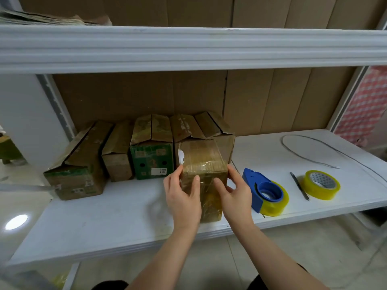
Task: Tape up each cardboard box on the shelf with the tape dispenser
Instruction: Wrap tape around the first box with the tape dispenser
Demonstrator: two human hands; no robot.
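Note:
A small cardboard box [201,158] wrapped in glossy tape stands at the middle of the white shelf [104,222]. My left hand [183,197] grips its left front corner and my right hand [235,192] grips its right side, thumbs on the near face. The blue tape dispenser [261,190] with a yellowish roll lies on the shelf just right of my right hand. Behind the held box, several cardboard boxes stand in a row with open flaps: a brown one [204,126], a green-fronted one [151,151], a narrow brown one [118,155] and a tilted one [77,166].
A spare roll of yellowish tape [320,184] and a dark pen [299,186] lie right of the dispenser. A thin cable [310,155] loops across the shelf's right rear. An upper shelf beam [188,49] spans overhead. Cardboard sheets line the back.

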